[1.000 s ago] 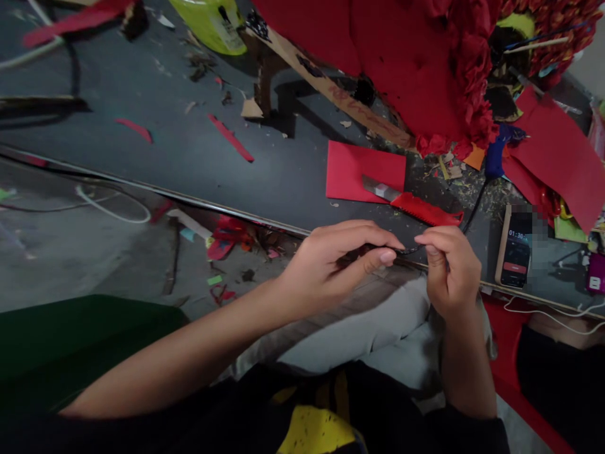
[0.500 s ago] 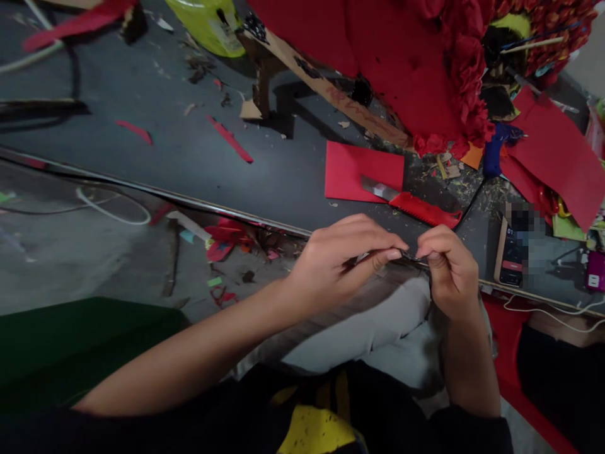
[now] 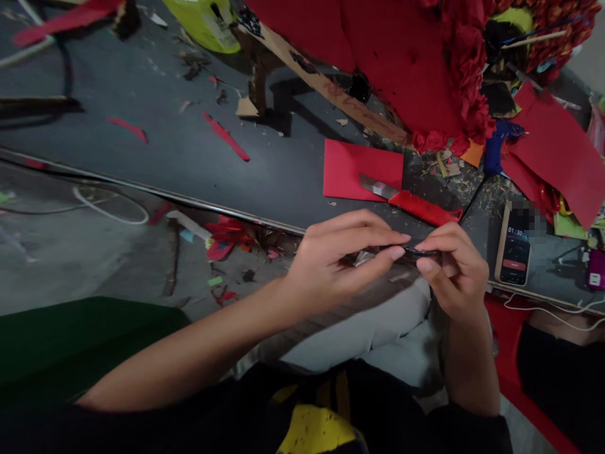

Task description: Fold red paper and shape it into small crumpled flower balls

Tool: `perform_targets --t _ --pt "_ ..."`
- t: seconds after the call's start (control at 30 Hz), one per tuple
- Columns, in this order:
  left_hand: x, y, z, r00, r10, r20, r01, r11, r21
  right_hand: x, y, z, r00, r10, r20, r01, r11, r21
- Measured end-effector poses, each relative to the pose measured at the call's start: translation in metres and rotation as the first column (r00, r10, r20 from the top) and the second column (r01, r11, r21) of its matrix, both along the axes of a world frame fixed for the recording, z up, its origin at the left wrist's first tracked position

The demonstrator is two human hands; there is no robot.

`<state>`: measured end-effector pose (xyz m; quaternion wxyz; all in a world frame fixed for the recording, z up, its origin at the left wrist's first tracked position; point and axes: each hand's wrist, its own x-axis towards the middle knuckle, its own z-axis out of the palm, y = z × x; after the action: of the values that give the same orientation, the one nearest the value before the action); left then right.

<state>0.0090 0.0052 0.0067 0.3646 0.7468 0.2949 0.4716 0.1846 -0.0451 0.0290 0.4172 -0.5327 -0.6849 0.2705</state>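
Item, in hand: one thin black strand [image 3: 412, 251], held between the two hands over the near edge of the dark table [image 3: 278, 180]; material not determinable. Clock directions below are read from this strand as they lie in the view.

Left hand [image 3: 338, 261], at 9 o'clock: fingers extended, thumb and fingertips nearly together, pinching one end.

Right hand [image 3: 454, 271], between 3 and 4 o'clock: fingers bent, thumb and forefinger closed on the other end.

Surroundings: red-handled knife [image 3: 425, 208], near 12 o'clock, blade lying over a red card [image 3: 347, 170] at 11. Large red form [image 3: 378, 63], crinkled along its right edge, beyond the card. Blue tool [image 3: 495, 151], at 1 o'clock. Phone [image 3: 513, 249], at 3 o'clock, beside the right hand, screen lit. Yellow container [image 3: 208, 25], well apart, between 10 and 11.
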Motion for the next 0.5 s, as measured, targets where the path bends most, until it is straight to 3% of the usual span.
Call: perform_targets --t 0.2,0.5 --pt "0.000 0.001 0.006 0.999 0.016 -0.038 -0.014 0.998 0.057 0.000 -0.001 -0.001 0.997 -0.051 0.058 0.049 0.998 0.024" --pt "-0.009 0.017 0.019 0.969 -0.139 -0.203 0.152 0.987 0.049 0.001 -0.001 0.001 0.986 0.028 0.167 -0.036 0.999 0.040"
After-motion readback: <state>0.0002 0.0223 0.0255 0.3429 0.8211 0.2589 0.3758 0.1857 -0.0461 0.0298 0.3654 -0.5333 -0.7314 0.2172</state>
